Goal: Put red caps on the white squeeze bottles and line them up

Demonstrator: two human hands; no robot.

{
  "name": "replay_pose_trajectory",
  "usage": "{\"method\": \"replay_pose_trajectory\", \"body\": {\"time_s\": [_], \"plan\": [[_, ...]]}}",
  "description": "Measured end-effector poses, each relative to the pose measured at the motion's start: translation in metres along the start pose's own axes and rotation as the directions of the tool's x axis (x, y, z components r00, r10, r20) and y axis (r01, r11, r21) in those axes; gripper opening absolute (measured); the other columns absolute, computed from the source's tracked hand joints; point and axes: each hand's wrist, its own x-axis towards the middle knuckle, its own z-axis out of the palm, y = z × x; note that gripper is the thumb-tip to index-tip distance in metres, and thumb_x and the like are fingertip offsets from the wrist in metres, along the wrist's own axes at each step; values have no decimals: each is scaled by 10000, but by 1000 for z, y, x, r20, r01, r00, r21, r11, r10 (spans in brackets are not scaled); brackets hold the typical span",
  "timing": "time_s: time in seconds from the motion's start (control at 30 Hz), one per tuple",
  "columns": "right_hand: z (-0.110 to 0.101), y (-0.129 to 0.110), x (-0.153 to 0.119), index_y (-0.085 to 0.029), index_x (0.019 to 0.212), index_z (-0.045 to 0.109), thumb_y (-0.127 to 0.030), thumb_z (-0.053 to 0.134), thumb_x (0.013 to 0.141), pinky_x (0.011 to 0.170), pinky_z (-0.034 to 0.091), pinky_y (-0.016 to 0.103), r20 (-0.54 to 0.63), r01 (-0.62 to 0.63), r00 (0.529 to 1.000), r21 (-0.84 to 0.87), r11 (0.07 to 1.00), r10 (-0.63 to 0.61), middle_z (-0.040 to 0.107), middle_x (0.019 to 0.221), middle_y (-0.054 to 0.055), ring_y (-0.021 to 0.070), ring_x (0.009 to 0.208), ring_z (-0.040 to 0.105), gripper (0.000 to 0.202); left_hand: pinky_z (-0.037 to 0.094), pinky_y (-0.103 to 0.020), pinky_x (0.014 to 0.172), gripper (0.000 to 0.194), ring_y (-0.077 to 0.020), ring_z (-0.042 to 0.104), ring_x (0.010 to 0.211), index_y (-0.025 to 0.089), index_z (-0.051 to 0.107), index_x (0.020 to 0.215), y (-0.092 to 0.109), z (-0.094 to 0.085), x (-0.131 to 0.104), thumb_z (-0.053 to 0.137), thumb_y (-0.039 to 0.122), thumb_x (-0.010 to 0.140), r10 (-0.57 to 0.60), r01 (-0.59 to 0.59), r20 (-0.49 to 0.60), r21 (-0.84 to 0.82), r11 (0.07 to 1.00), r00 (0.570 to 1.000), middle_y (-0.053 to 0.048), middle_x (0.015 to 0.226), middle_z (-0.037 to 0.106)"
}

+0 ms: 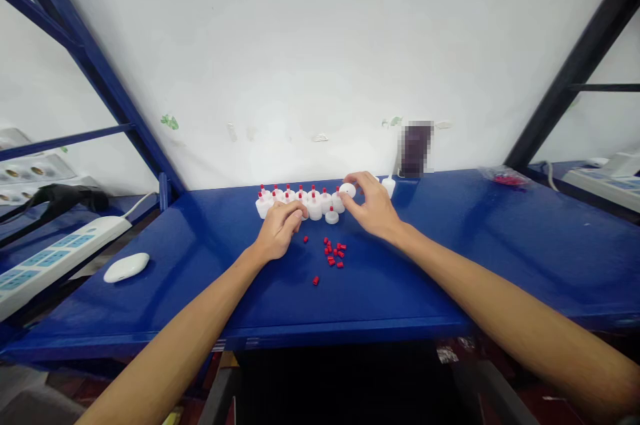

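My right hand (pixel 373 205) pinches a white round lid (pixel 347 192) between thumb and fingers, above the right end of the white bottles. My left hand (pixel 280 228) is closed, its fingers curled in front of the bottles; what they hold, if anything, is hidden. Several white bottles (pixel 315 208) with red tips stand upright in close rows, some partly covered by my hands. A low white cap with a red tip (pixel 331 215) sits between the hands, in front of the rows. Several small red caps (pixel 331 261) lie scattered on the blue table (pixel 390 298) nearer to me.
Behind my right hand stands a white nozzle piece (pixel 389 185). A dark blurred object (pixel 416 148) leans on the wall. At left are a white oval case (pixel 127 267) and a power strip (pixel 65 258); at far right, a clear bag with red pieces (pixel 505 178).
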Motion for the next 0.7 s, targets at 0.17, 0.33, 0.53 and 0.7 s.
{"method": "replay_pose_trajectory", "body": {"time_s": [0.17, 0.33, 0.53, 0.7], "plan": [[17, -48, -13, -224, 996, 563, -376, 679, 824, 794, 537, 332, 156, -95, 988, 644, 759, -9, 563, 1073, 47, 192, 940, 636, 258, 355, -206, 428, 449, -102, 465, 399, 203, 457, 1192, 5, 11, -1, 343, 557, 940, -135, 109, -58, -325, 939, 989, 53, 577, 549], [30, -64, -15, -226, 1010, 552, -424, 682, 836, 761, 560, 347, 413, -328, 911, 737, 591, -10, 634, 921, 4, 163, 732, 676, 294, 347, -199, 371, 436, -106, 480, 367, 220, 460, 1192, 7, 16, -3, 376, 561, 934, -153, 120, -52, -395, 911, 987, 50, 574, 553], [28, -57, -12, -228, 1031, 592, -326, 569, 933, 880, 495, 381, 264, -81, 961, 542, 837, -77, 673, 971, 25, 188, 905, 641, 140, 390, -210, 414, 438, -89, 494, 395, 195, 504, 1198, 9, 15, -2, 441, 536, 930, -78, 70, -7, -373, 925, 997, 34, 663, 581], [26, -49, -13, -218, 1187, 595, -210, 465, 962, 906, 449, 389, 177, 75, 975, 313, 947, -135, 623, 1085, 75, 202, 983, 569, 260, 400, -221, 485, 408, -92, 481, 476, 162, 599, 1150, 10, 12, 4, 476, 491, 944, -112, 88, -93, -230, 969, 989, 18, 655, 563]]}}
